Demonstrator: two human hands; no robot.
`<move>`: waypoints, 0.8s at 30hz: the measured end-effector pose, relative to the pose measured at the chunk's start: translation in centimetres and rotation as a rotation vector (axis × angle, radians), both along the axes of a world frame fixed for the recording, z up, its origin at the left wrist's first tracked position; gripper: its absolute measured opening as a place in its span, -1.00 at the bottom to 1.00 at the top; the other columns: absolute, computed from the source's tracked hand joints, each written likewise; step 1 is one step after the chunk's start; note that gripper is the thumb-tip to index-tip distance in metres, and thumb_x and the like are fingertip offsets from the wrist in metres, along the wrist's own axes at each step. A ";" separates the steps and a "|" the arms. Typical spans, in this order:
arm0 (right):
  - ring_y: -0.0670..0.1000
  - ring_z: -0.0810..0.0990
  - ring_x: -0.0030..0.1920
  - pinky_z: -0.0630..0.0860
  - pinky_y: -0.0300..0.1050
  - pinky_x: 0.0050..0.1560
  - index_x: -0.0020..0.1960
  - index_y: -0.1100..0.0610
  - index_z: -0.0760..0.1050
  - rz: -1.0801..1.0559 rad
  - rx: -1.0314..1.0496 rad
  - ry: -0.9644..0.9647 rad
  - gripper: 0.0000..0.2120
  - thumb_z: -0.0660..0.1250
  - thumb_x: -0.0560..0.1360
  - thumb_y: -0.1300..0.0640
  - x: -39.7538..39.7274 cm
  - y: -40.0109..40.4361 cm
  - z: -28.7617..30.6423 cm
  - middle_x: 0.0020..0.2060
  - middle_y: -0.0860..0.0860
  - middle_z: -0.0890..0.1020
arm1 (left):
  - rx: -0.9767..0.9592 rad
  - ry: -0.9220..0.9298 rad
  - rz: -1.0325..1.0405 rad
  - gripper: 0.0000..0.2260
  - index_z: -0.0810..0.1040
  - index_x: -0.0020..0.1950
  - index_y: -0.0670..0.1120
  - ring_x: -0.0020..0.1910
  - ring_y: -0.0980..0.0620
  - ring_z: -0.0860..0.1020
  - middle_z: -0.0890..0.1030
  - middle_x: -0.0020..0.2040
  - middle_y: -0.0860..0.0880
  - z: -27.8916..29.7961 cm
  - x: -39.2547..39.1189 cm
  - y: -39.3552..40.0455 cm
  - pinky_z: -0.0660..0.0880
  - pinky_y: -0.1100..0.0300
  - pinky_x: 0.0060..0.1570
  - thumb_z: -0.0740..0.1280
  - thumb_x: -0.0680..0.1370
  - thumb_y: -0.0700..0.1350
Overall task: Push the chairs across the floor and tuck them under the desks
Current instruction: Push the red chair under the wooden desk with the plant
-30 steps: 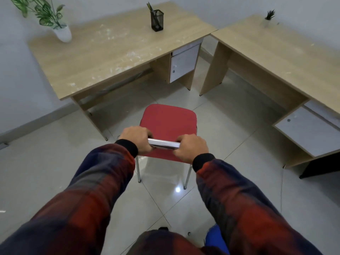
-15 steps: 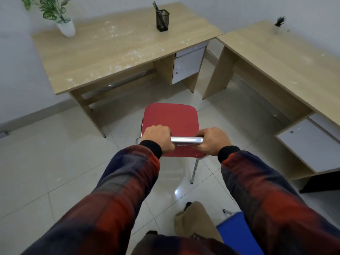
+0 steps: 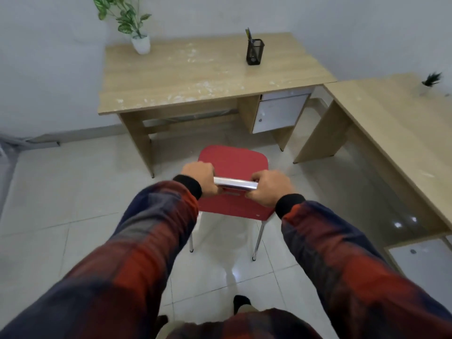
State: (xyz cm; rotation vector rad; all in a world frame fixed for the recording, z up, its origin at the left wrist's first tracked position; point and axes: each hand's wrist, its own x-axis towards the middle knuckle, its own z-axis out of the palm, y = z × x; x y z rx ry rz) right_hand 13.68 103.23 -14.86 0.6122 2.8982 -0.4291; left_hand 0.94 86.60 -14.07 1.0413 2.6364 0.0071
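Note:
A red chair (image 3: 232, 162) with chrome legs stands on the tiled floor, its front facing the knee space of the wooden desk (image 3: 210, 77) against the far wall. My left hand (image 3: 199, 177) grips the left end of the chair's chrome top bar (image 3: 234, 184). My right hand (image 3: 269, 189) grips the right end of the same bar. The chair's front edge sits a short way in front of the desk's opening. A second wooden desk (image 3: 401, 133) runs along the right wall.
On the far desk stand a potted plant (image 3: 139, 40) at the back left and a black pen holder (image 3: 254, 52). A white drawer unit (image 3: 278, 113) closes the desk's right side; its left leg panel (image 3: 137, 140) bounds the opening. Another white cabinet (image 3: 423, 260) sits lower right.
The chair has moved forward toward the far desk and now faces its opening squarely. Both hands kept their grip on the top bar. The blue object at the bottom has left the view.

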 end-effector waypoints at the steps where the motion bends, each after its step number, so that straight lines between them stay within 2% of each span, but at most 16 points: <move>1: 0.06 0.63 -0.14 0.60 -0.05 -0.08 0.03 -0.06 0.64 0.029 0.014 -0.013 -0.68 0.39 0.33 -0.15 0.5 0.5 -0.5 -0.16 -0.07 0.68 | -0.003 -0.001 0.019 -0.66 0.63 -0.08 -0.06 -0.26 -0.09 0.50 0.64 -0.16 -0.06 -0.9 1.2 0.0 0.41 0.17 -0.25 0.39 0.39 0.19; 7: 0.04 0.59 -0.13 0.52 -0.14 -0.11 0.13 -0.09 0.64 0.211 0.034 -0.021 -0.66 0.39 0.37 -0.10 0.2 1.8 -1.0 -0.05 -0.07 0.70 | 0.004 0.057 0.175 -0.74 0.62 -0.06 -0.07 -0.27 -0.08 0.50 0.61 -0.20 -0.05 -2.8 5.0 -1.0 0.47 0.13 -0.24 0.36 0.44 0.10; 11: 0.04 0.60 -0.10 0.41 -0.18 -0.17 0.12 -0.12 0.63 0.297 0.058 -0.009 -0.69 0.41 0.39 -0.07 -0.6 2.0 -1.1 -0.05 -0.09 0.70 | 0.031 0.076 0.258 -0.69 0.62 -0.01 -0.07 -0.23 -0.11 0.55 0.64 -0.15 -0.08 -3.0 6.9 -2.0 0.47 0.11 -0.24 0.31 0.45 0.14; 15: -0.02 0.62 -0.09 0.56 -0.12 -0.09 0.09 -0.17 0.61 0.362 0.060 -0.039 -0.67 0.44 0.36 -0.21 -1.9 3.0 -1.2 -0.07 -0.15 0.69 | 0.114 0.067 0.299 -0.61 0.62 0.03 -0.01 -0.24 -0.07 0.55 0.66 -0.14 -0.02 -3.4 8.4 -1.9 0.42 0.14 -0.25 0.29 0.44 0.26; 17: -0.02 0.62 -0.11 0.59 -0.11 -0.07 0.08 -0.15 0.62 0.383 0.056 -0.054 -0.66 0.45 0.37 -0.24 -2.5 3.4 -1.2 -0.09 -0.15 0.69 | 0.120 0.059 0.313 -0.60 0.62 0.03 0.01 -0.20 -0.08 0.59 0.66 -0.13 -0.01 -3.6 8.2 -1.4 0.44 0.13 -0.23 0.31 0.43 0.29; 21: 0.00 0.61 -0.15 0.58 -0.11 -0.11 0.08 -0.12 0.63 0.364 0.060 -0.043 -0.72 0.42 0.38 -0.12 -4.0 3.6 -1.1 -0.12 -0.13 0.69 | 0.072 0.095 0.341 -0.70 0.61 0.06 0.00 -0.15 -0.11 0.60 0.66 -0.10 -0.04 -3.6 6.2 -0.9 0.45 0.11 -0.19 0.36 0.44 0.15; 24: 0.01 0.57 -0.19 0.49 -0.16 -0.18 0.07 -0.11 0.64 0.323 0.053 -0.023 -0.74 0.41 0.39 -0.09 -5.3 3.2 -0.9 -0.15 -0.11 0.68 | 0.064 0.117 0.342 -0.71 0.62 0.02 0.00 -0.16 -0.12 0.60 0.66 -0.12 -0.04 -3.5 3.6 -0.8 0.47 0.11 -0.19 0.37 0.42 0.16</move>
